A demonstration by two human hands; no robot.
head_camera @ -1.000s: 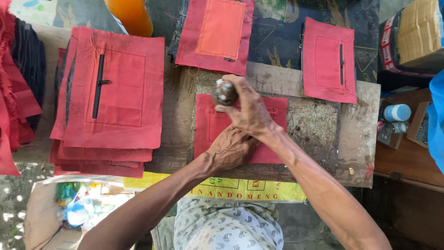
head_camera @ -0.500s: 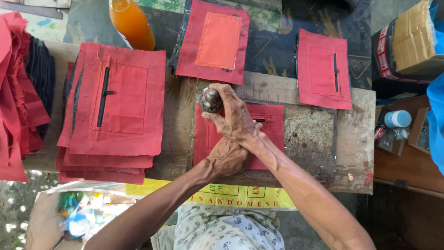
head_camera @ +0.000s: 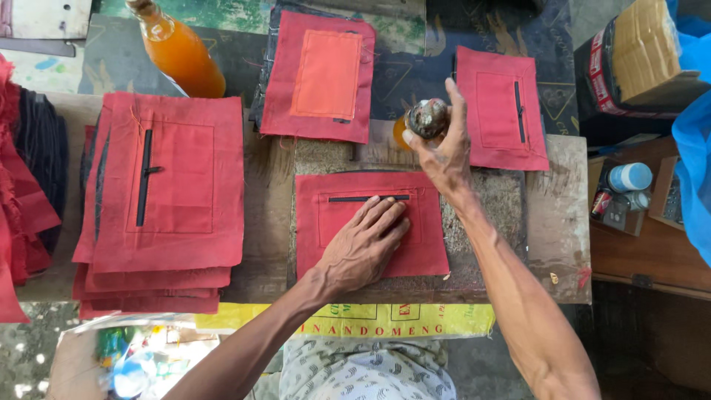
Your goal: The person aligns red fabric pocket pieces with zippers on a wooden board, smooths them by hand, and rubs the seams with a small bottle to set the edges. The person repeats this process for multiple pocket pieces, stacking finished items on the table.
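The left hand is now laid flat, fingers spread, on the red cloth piece on the worn board — no longer clasped under the right. Further out, the right hand has been lifted clear, closed around a round metal tool above the cloth's far edge.

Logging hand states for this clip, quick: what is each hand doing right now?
Left hand: open, flat on the red fabric panel.
Right hand: closed around a rounded metal tool, raised above the work board.
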